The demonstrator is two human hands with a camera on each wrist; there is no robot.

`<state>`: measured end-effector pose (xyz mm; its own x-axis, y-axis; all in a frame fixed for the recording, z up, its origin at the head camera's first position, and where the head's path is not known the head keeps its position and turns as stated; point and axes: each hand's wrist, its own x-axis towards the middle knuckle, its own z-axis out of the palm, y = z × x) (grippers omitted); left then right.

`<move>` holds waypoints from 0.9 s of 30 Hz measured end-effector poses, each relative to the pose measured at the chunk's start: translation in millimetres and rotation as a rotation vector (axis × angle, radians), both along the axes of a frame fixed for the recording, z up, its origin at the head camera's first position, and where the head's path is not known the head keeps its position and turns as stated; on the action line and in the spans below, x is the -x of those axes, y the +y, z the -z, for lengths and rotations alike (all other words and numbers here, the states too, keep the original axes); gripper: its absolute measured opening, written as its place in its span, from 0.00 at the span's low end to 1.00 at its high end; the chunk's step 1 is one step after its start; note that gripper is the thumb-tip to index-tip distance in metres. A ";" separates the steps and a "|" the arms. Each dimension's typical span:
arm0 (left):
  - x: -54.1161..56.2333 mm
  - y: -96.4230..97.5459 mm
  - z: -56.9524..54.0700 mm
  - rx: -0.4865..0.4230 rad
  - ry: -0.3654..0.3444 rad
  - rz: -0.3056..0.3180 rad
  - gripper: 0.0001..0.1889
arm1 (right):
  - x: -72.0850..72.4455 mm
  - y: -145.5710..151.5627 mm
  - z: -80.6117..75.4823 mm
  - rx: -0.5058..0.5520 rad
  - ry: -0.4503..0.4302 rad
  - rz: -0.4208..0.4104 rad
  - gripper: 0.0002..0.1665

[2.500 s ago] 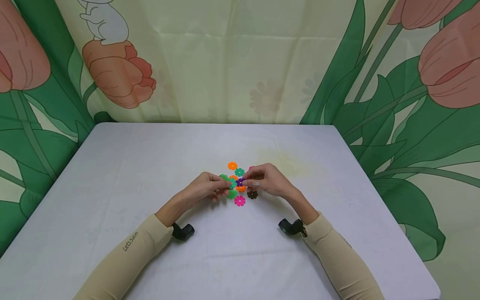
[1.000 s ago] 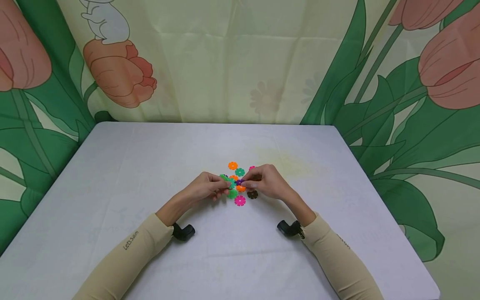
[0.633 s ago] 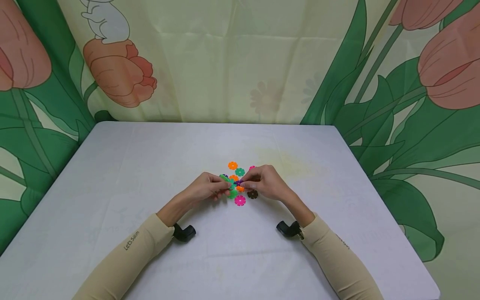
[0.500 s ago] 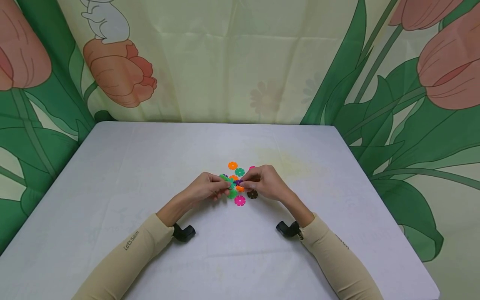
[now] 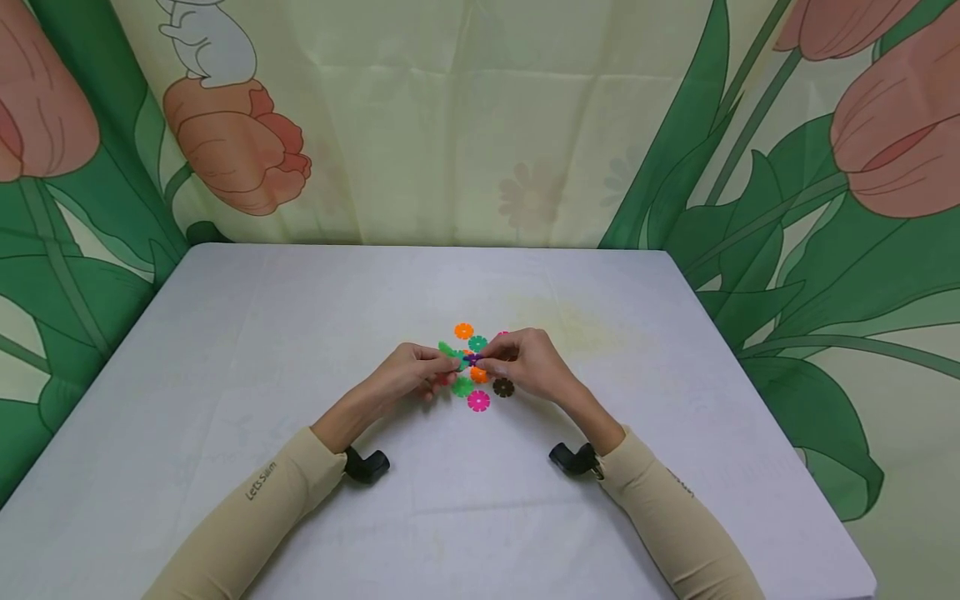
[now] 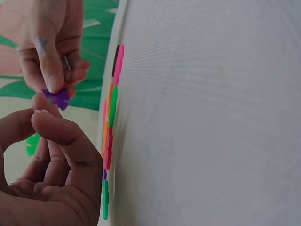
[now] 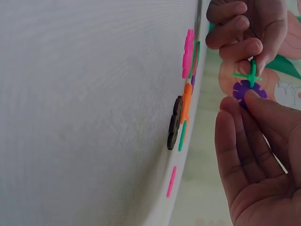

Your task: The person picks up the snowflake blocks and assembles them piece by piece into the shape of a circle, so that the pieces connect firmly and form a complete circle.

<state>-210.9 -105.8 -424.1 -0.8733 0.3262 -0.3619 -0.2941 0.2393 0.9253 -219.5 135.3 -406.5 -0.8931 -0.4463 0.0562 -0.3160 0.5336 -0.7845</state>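
Observation:
My left hand point(image 5: 412, 372) pinches green notched plastic discs between thumb and fingers. In the right wrist view, two green discs point(image 7: 254, 70) stand crossed, one slotted into the other. A purple notched disc point(image 7: 240, 88) is pinched by my right hand point(image 5: 534, 363), between thumb and index finger. Its upper edge meets the lower edge of the green disc. From the left wrist, the purple disc shows past the left fingertips, and part of a green disc point(image 6: 33, 144) shows behind the fingers. Both hands are raised over the pile at the middle of the table.
Loose notched discs lie on the white-covered table point(image 5: 300, 333) beneath the hands: orange point(image 5: 464, 331), teal point(image 5: 477, 342), green point(image 5: 462, 387), pink point(image 5: 478, 401) and dark brown point(image 5: 503, 387), among several others. A patterned curtain point(image 5: 465, 125) hangs behind the table.
My right hand has shifted slightly left with the purple disc, which has turned more edge-on and come closer to the green discs. My left hand has stayed nearly still; the loose discs have not moved.

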 end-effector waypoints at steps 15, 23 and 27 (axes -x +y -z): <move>1.0 -0.1 1.9 -0.007 -0.033 -0.040 0.18 | 8.8 24.1 -13.0 -0.313 -0.088 -0.122 0.12; 1.3 -0.1 2.9 0.002 -0.031 -0.043 0.19 | 10.0 25.3 -9.5 -0.390 -0.116 -0.155 0.15; 1.3 0.1 2.8 0.002 -0.029 -0.043 0.18 | 10.3 24.8 -6.9 -0.386 -0.115 -0.145 0.14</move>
